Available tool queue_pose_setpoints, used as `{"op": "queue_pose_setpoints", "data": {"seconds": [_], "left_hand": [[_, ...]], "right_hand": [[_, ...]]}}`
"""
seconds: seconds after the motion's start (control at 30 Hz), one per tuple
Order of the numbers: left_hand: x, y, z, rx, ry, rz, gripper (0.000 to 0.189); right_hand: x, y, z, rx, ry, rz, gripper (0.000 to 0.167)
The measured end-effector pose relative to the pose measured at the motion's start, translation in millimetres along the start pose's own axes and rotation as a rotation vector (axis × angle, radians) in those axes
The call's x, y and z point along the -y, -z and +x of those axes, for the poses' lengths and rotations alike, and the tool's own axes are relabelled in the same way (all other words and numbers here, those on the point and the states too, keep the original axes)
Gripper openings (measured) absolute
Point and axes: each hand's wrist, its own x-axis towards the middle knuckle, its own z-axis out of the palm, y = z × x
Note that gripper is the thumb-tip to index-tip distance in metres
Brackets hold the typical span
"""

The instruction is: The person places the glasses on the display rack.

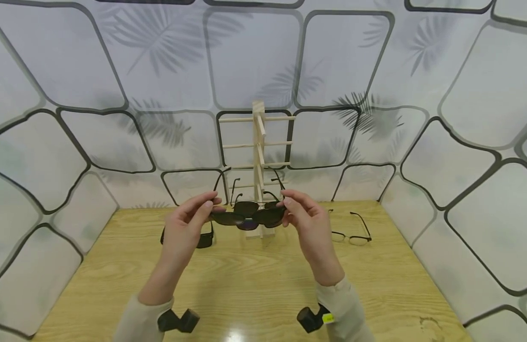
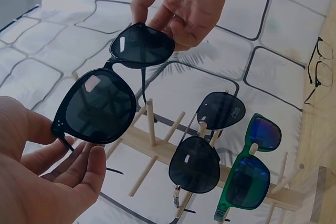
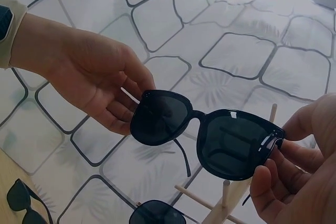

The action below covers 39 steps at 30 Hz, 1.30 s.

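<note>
Black sunglasses [image 1: 226, 218] with dark lenses are held up level by both hands, in front of a wooden display rack [image 1: 258, 142]. My left hand [image 1: 185, 230] pinches the left hinge end between thumb and fingers. At the opposite hinge, my right hand [image 1: 308, 225] grips the frame the same way. Both temples stretch away toward the rack. The left wrist view shows the large lenses [image 2: 100, 106] from the front, apart from the rack. Lower on the rack hang dark sunglasses with a thin frame [image 2: 194, 163] and green-framed sunglasses [image 2: 247, 182] with bluish lenses.
On the wooden table [image 1: 255, 280], dark sunglasses [image 1: 205, 241] lie behind my left hand. Thin-rimmed eyeglasses [image 1: 358, 240] lie to the right of my right hand. Patterned cloth walls [image 1: 174, 71] enclose the back and sides. The rack's upper pegs [image 1: 235, 120] stick out sideways and forward.
</note>
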Motion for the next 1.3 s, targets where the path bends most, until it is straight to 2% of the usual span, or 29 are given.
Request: {"op": "queue_pose_setpoints", "data": {"seconds": [0.13,0.3,0.43,0.63,0.8,1.03,1.3], "left_hand": [[-1.0,-3.3,3.6,0.004,-0.014,0.037,0.033],[-0.4,-7.6,7.7,-0.003,-0.042,0.072,0.032],[2.3,-9.5,11.0,-0.001,-0.069,0.069,0.034],[4.5,-10.8,17.6,0.035,-0.063,0.025,0.039],[6.3,-11.8,24.1,0.050,-0.076,0.005,0.042],[5.4,-16.6,30.7,0.038,-0.068,0.057,0.042],[2.7,-23.4,39.3,0.006,-0.058,0.117,0.039]], "right_hand": [[-1,2,3.3,-0.005,0.009,0.019,0.026],[-1,6,9.7,-0.002,0.008,0.017,0.021],[-2,10,16.2,0.012,-0.009,0.031,0.028],[-4,15,23.4,0.028,-0.014,0.035,0.024],[-2,17,28.8,0.036,-0.015,0.047,0.033],[-1,19,34.8,0.032,-0.025,0.058,0.043],[-1,20,42.2,0.016,-0.042,0.020,0.043]]}}
